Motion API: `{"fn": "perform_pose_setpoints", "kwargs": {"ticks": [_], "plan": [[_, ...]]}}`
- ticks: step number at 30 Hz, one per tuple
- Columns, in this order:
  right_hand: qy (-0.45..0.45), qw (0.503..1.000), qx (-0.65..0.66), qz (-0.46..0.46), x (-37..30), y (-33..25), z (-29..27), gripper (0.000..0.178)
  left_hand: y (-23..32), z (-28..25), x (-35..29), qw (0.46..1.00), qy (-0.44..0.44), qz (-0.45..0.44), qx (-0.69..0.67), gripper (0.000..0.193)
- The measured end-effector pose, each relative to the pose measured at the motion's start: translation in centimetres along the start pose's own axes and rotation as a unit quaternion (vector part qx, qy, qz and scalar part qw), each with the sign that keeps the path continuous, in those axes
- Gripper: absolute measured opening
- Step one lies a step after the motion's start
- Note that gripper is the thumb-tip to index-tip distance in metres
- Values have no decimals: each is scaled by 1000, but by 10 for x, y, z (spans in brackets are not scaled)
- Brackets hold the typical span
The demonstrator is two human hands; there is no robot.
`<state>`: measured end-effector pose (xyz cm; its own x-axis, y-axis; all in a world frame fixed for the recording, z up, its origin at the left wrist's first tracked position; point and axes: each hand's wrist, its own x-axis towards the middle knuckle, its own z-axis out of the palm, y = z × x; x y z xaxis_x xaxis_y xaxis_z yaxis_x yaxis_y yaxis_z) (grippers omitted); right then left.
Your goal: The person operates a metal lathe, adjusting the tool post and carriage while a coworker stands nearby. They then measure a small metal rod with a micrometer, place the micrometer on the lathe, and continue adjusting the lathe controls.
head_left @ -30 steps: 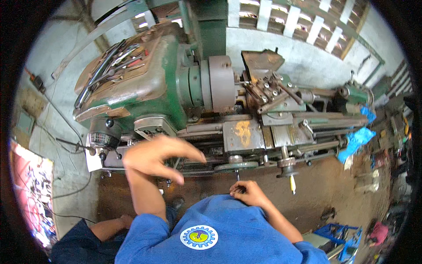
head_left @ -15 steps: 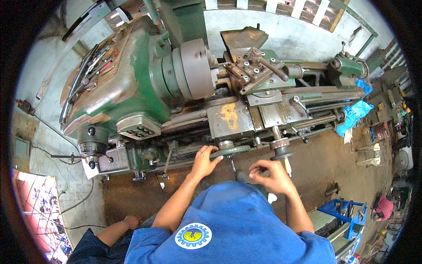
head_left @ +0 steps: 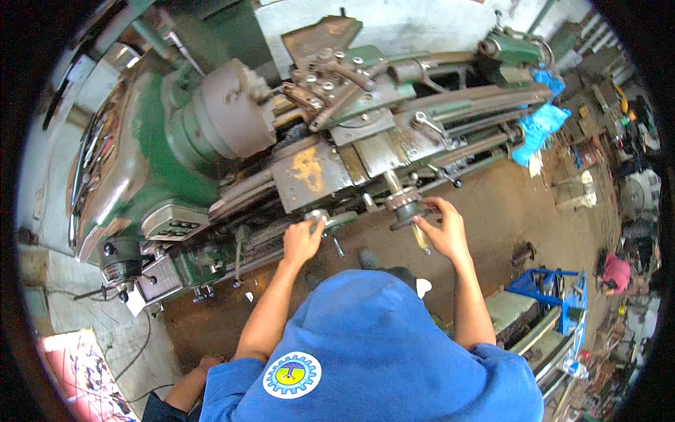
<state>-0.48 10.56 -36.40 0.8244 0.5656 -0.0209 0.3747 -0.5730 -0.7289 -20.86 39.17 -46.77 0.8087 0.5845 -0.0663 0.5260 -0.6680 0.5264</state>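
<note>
A green metal lathe (head_left: pixel 151 133) stretches across in front of me. Near the front of its carriage, my left hand (head_left: pixel 302 241) has its fingers closed over the left side of the large carriage handwheel (head_left: pixel 343 219), whose metal crank handle (head_left: pixel 339 246) points down. Farther right, my right hand (head_left: pixel 444 231) grips the rim of the smaller cross-slide handwheel (head_left: pixel 403 205), thumb near its yellowish handle (head_left: pixel 421 239). Above the carriage sits the tool post (head_left: pixel 327 79) with its clamping lever, to the right of the grey chuck (head_left: pixel 235 109). Motion blur softens the chuck's outline.
Loose hand tools (head_left: pixel 100 151) lie on the headstock. The tailstock (head_left: pixel 510 49) stands at the bed's far right, with a blue cloth (head_left: pixel 540 133) below it. At lower right is a blue metal frame (head_left: pixel 548 278). Another person's arm (head_left: pixel 191 383) shows at lower left; a red-shirted person (head_left: pixel 616 273) is far right.
My right hand has moved up from mid-air onto the cross-slide handwheel. My left hand stays at the carriage handwheel. The whole view has shifted and tilted, placing the lathe farther left.
</note>
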Motion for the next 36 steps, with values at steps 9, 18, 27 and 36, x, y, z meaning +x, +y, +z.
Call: {"fn": "perform_pose_setpoints", "kwargs": {"ticks": [9, 18, 27, 36], "plan": [[-121, 991, 2, 57, 16, 33, 23, 109, 26, 5, 4, 990, 58, -95, 91, 65], [-199, 975, -63, 72, 41, 10, 27, 122, 26, 5, 0, 989, 81, -101, 77, 63], [-181, 958, -152, 163, 47, -15, 39, 96, 6, 7, 22, 987, -80, -98, 96, 63], [-81, 963, -183, 179, 42, -24, 47, 93, -1, 2, 45, 967, -227, -39, 110, 65]]}}
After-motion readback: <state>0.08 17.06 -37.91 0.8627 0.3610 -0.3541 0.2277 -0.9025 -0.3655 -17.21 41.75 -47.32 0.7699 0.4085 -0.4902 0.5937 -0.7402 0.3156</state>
